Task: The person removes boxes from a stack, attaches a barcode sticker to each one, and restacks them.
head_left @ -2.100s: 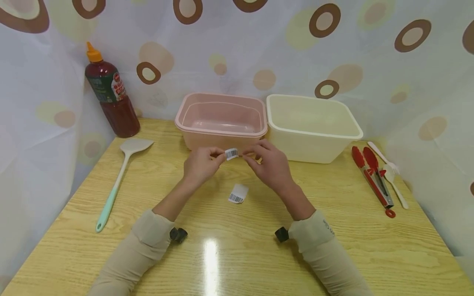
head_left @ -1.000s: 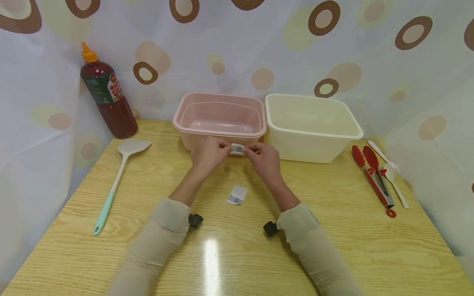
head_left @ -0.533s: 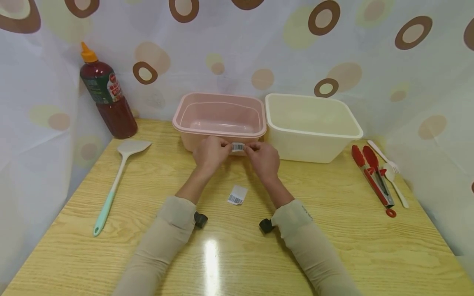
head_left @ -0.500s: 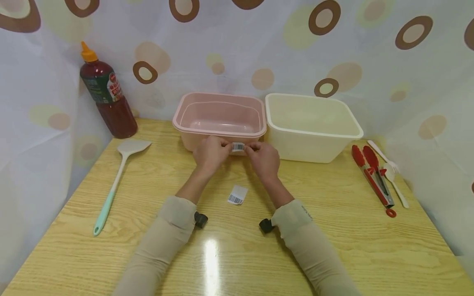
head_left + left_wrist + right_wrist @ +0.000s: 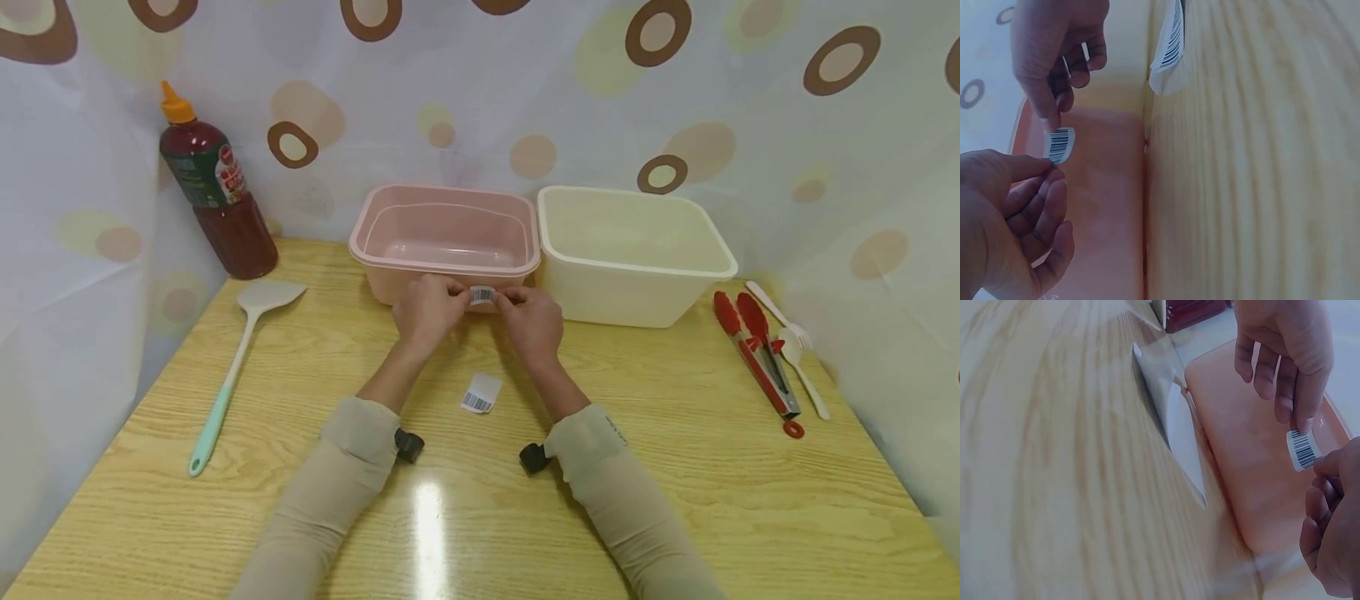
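A small white barcode label [image 5: 482, 295] is stretched level in front of the pink bin [image 5: 384, 286], close to its front wall just below the rim. My left hand [image 5: 430, 315] pinches the label's left end between thumb and forefinger. At the opposite end, the thumb and forefinger of my right hand [image 5: 536, 323] pinch it too. In the left wrist view the label [image 5: 1060, 145] bends slightly between the fingertips, and the right wrist view shows the same label [image 5: 1302, 450] overlapping the bin's wall. A white paper piece [image 5: 482, 392] with another barcode lies on the table below the hands.
A cream bin [image 5: 622, 300] stands right beside the pink one. At the left are a red sauce bottle [image 5: 232, 237] and a spatula [image 5: 232, 375] with a mint handle. Red tongs [image 5: 757, 358], a white fork [image 5: 780, 315] and a white spoon [image 5: 806, 379] lie at the right.
Both hands have moved forward to the pink bin's front wall, and the label has turned from tilted to level. Over the last half second the hands have hardly moved.
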Available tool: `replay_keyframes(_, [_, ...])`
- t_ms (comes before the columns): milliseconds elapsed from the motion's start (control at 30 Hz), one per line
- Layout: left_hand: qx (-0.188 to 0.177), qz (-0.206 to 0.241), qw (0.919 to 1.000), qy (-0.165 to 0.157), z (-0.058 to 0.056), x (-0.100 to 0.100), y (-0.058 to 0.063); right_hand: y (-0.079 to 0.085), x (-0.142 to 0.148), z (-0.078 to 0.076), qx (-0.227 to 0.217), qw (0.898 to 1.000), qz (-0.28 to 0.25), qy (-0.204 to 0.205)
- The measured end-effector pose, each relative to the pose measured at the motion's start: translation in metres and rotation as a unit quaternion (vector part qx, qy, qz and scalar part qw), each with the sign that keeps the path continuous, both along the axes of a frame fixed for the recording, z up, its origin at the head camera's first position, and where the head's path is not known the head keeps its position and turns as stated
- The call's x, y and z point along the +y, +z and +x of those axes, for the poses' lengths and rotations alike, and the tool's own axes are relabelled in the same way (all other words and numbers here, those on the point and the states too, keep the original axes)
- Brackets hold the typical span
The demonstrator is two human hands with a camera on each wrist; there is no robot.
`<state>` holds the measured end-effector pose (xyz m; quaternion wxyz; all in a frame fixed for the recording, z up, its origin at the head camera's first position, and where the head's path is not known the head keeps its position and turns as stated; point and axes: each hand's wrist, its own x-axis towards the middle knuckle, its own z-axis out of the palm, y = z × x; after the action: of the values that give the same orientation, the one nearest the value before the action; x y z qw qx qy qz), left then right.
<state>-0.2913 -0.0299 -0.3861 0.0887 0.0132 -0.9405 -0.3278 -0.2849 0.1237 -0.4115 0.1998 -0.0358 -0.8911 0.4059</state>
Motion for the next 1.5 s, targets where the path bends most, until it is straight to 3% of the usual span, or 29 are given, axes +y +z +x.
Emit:
replay_keyframes(633, [0.004, 0.007, 0.9998, 0.017, -0.0021, 0.0016, -0.0012, -0.0016, -0.0031, -0.0040, -0.011, 1.000, 0.008, -0.017])
replay_keyframes(1500, [0.025, 0.012, 0.9991, 0.033, -0.0041, 0.0045, -0.0042, 0.0009, -0.0068, -0.0048, 0.007, 0.993, 0.103, -0.059])
